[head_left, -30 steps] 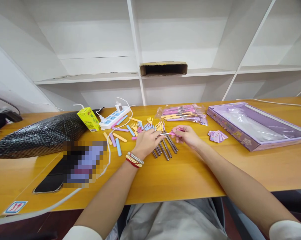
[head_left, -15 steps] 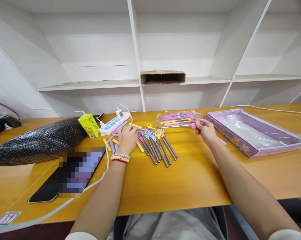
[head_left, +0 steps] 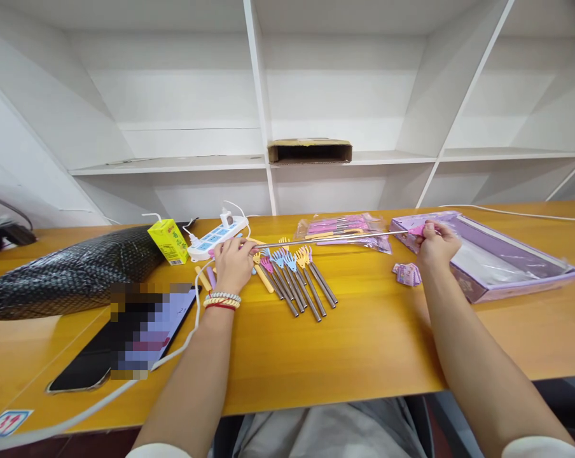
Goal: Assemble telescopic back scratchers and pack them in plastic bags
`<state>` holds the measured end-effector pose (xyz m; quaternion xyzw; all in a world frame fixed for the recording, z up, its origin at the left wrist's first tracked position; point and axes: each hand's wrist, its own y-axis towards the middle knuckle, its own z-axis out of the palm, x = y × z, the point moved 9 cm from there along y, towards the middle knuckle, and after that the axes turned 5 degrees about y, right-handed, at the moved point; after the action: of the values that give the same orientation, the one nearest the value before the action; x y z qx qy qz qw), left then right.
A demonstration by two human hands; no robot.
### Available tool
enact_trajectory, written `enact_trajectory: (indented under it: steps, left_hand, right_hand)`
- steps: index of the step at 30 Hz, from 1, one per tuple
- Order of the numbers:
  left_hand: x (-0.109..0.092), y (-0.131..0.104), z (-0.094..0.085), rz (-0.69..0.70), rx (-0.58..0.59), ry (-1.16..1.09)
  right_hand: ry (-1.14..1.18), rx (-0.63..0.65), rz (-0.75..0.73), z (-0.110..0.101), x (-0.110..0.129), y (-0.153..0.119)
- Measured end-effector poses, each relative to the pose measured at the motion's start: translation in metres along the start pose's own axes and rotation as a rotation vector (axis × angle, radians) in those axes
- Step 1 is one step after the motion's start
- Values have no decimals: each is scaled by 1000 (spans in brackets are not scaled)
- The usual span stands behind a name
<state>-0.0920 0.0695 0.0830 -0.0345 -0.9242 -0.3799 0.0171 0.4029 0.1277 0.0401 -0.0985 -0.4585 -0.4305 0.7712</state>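
Observation:
A pink telescopic back scratcher [head_left: 292, 243] stretches between my hands, its thin metal rod drawn out long. My left hand [head_left: 233, 263] is closed around its pink handle end at the left. At the other end, the fingers of my right hand [head_left: 437, 245] pinch the pink claw head, which they partly hide. Below the rod lies a fan of several back scratchers [head_left: 309, 280] with pink, blue and yellow claws and dark metal tubes. Loose yellow and purple handles [head_left: 263, 278] lie beside my left hand. Behind the rod sit bagged back scratchers [head_left: 338, 225] in clear plastic.
An open purple box [head_left: 488, 289] with clear plastic inside stands at the right, near small purple packets [head_left: 406, 274]. To the left are a white power strip [head_left: 218, 238], a yellow drink carton [head_left: 169, 242], a black wrapped bundle [head_left: 77, 267] and a phone [head_left: 84, 346]. A white cable crosses my left forearm's side.
My right hand has moved right and slightly up with the claw end, so the rod spans farther. My left hand has shifted slightly left. The purple packets now show beside the box.

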Motion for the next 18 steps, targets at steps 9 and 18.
enact_trajectory:
  steps: [9,18]
  left_hand:
    - [36,-8,2,-132,-56,-40]
    - [38,-6,9,-175,-77,-105]
  right_hand:
    - [-8,-282,-32,-56,19,26]
    - [55,-229,154,-44,-1,16]
